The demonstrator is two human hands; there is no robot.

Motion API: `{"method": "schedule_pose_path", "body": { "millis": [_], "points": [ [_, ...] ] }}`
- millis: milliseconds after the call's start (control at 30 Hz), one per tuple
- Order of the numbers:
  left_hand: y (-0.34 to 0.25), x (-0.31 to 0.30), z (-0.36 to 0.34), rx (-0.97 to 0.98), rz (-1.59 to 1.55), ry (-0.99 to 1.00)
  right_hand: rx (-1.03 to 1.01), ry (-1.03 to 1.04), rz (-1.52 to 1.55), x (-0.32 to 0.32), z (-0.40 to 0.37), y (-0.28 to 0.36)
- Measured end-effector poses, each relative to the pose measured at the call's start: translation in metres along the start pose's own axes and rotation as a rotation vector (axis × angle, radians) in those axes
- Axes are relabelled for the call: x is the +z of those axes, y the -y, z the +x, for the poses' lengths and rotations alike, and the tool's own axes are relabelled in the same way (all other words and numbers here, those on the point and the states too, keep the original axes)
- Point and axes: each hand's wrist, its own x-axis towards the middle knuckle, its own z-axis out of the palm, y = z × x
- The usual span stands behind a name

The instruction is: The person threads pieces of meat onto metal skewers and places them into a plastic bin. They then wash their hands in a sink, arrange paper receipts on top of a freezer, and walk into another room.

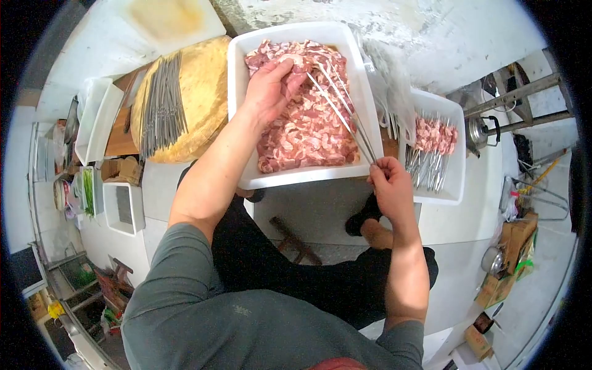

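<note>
Through my feed, my left hand (271, 91) pinches a meat piece (297, 61) over the white tub (302, 179), toward its far left corner, near the metal skewers' (364, 139) tips; my right hand (393, 184) pinches their other ends beside its near right corner.

Skewers (163, 105) lie on a board (213, 92) left of a tub (308, 179) with meat (302, 145) in it; right of that tub stands a tray (431, 198) with threaded skewers (435, 135), then a kettle (476, 132) further right.
</note>
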Motion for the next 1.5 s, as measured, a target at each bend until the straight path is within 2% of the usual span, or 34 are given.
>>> {"method": "schedule_pose_path", "body": {
  "millis": [333,433,533,633,1033,1167,1500],
  "points": [
    [0.0,-0.001,0.001,0.019,-0.016,0.019,-0.014,0.005,0.102,0.007,0.002,-0.004],
    [0.0,-0.011,0.005,-0.016,-0.074,0.115,-0.025,-0.003,0.083,0.009,0.002,-0.004],
    [-0.001,0.001,-0.002,0.018,-0.067,0.054,-0.04,-0.024,0.031,0.011,0.002,-0.005],
    [-0.001,0.002,-0.001,-0.003,0.028,0.096,-0.072,-0.046,0.02,0.015,0.002,-0.008],
    [-0.002,0.008,0.0,0.063,-0.038,-0.013,-0.074,-0.037,0.036,0.018,-0.003,0.0],
    [-0.004,0.006,0.001,0.044,-0.076,0.038,-0.115,-0.059,-0.021,0.021,-0.002,-0.003],
    [0.003,0.017,-0.006,0.052,-0.047,0.048,-0.066,-0.082,0.003,0.027,-0.001,0.001]
  ]
}}
